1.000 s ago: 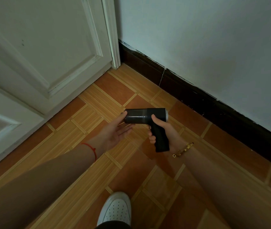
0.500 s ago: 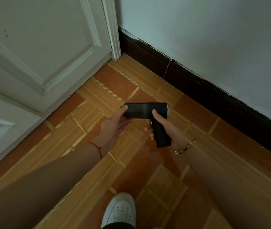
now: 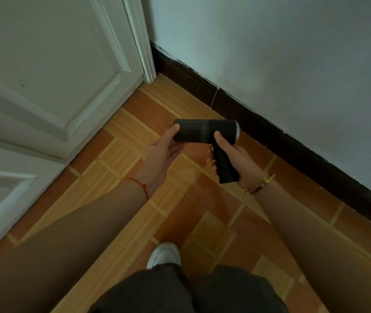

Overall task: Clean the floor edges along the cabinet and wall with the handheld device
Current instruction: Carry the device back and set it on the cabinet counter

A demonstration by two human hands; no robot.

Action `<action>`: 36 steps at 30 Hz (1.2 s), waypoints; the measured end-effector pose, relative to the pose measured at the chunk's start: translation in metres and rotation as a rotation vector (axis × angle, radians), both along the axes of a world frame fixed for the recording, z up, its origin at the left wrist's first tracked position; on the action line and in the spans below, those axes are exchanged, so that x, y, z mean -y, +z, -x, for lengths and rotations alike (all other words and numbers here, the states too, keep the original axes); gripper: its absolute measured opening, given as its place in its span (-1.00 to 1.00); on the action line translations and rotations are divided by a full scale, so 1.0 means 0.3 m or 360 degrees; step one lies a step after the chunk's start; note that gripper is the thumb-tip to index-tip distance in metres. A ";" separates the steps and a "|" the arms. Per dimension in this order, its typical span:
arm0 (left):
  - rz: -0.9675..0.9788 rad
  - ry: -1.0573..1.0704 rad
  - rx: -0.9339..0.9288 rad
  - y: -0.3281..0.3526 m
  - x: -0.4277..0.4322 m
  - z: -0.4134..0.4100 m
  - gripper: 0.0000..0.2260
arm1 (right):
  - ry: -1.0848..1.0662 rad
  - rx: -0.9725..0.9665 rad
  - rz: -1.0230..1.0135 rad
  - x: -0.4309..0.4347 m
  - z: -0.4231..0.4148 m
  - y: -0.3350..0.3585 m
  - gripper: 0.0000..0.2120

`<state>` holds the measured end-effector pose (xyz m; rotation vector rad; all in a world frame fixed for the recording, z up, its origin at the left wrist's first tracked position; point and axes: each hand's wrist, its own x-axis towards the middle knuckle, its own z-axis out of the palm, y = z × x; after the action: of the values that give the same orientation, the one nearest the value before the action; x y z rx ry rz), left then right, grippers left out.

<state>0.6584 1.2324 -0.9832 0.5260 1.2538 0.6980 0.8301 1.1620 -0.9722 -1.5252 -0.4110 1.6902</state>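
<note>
A: Where's the tool right now?

B: Up in the air over the orange-and-tan patterned tile floor [image 3: 135, 136], near the corner where the white panelled cabinet door [image 3: 51, 64] on the left meets the pale painted wall [image 3: 281, 53] on the right. It's a black pistol-shaped handheld device [image 3: 205, 131] with a short barrel and a silver ring at its right end.

A: Who's got it?

B: The right hand [image 3: 236, 157] is wrapped closed around the handle, thumb up against the barrel. The left hand [image 3: 162, 154] is mostly spread, thumb and fingertips just touching the barrel's left end, steadying rather than carrying.

A: How will it handle?

B: Rigid, smooth plastic by the look of it, and probably light, since one hand carries it without strain. The smooth barrel could slip, so I'd keep the grip on the handle, where it sits now.

A: Any cleaning going on?

B: Seemingly not yet. The device is well above the floor and clear of the dark brown skirting board [image 3: 293, 143]. I'd guess the barrel has to be lowered towards that edge first.
</note>
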 end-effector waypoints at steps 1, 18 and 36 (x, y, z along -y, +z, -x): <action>-0.0003 -0.0015 0.0003 0.061 0.005 -0.001 -0.66 | -0.0013 0.0012 -0.0001 0.005 0.002 0.062 -0.56; 0.0023 0.0211 -0.0019 1.573 0.157 0.088 -0.83 | -0.0003 0.0397 -0.0006 0.115 0.130 1.561 -0.61; -0.0110 0.0678 -0.0132 2.474 0.561 0.371 -0.63 | 0.0520 0.0570 -0.0198 0.370 0.360 2.472 -0.50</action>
<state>0.5471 1.0642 -0.2410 0.3477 1.4408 1.0882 0.7220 1.0509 -0.2307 -1.7396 -0.9808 1.5905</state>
